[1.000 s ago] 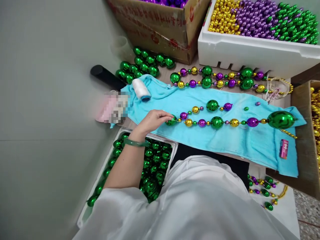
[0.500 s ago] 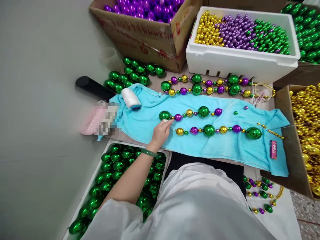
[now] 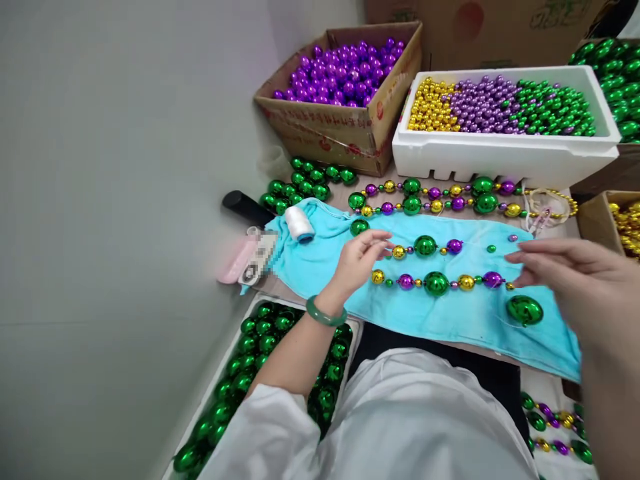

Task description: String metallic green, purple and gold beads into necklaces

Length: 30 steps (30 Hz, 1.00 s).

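Observation:
A half-strung bead strand (image 3: 435,283) of green, gold and purple beads lies in two rows on a turquoise towel (image 3: 320,263). My left hand (image 3: 357,257), a green bangle on its wrist, hovers over the strand's left end with fingers pinched together near a purple bead; what they hold is too small to name. My right hand (image 3: 575,277) reaches in from the right with fingers curled over the strand's right end, just above the big green bead (image 3: 524,310).
A finished strand (image 3: 440,197) lies behind the towel. A cardboard box of purple beads (image 3: 345,67), a white foam box of mixed beads (image 3: 500,107), a tray of green beads (image 3: 260,347), a thread spool (image 3: 299,223), loose green beads (image 3: 305,183).
The view has tilted up. My right hand has come into view from the right. My left hand has lifted slightly and shifted right along the upper row.

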Each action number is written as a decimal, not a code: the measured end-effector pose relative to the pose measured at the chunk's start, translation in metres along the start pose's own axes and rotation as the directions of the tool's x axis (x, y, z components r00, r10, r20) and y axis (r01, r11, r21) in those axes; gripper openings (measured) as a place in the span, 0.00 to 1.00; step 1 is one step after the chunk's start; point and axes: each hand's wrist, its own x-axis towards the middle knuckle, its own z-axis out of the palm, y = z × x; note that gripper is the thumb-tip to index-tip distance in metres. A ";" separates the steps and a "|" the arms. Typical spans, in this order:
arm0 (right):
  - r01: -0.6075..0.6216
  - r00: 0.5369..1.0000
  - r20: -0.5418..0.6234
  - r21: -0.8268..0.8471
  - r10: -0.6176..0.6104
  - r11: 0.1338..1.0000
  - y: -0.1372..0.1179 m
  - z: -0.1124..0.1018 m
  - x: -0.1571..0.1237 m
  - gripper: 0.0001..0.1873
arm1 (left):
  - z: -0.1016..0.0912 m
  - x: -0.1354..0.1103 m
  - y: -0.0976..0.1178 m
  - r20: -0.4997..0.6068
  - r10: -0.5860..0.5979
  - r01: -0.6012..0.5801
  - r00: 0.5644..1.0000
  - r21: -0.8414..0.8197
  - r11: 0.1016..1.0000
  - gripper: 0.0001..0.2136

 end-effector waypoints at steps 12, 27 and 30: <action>-0.199 0.980 0.100 0.384 0.174 0.902 0.045 0.064 -0.024 0.11 | 0.103 -0.017 -0.002 0.036 -0.235 0.222 0.971 -0.492 0.842 0.07; -0.216 0.975 0.101 0.628 0.197 0.748 0.060 0.065 -0.036 0.10 | 0.102 -0.022 -0.011 -0.036 -0.351 0.218 0.936 -0.724 0.654 0.09; -0.238 0.969 0.099 0.600 0.225 0.764 0.061 0.058 -0.029 0.10 | 0.093 -0.020 -0.023 -0.020 -0.344 0.257 0.939 -0.623 0.739 0.13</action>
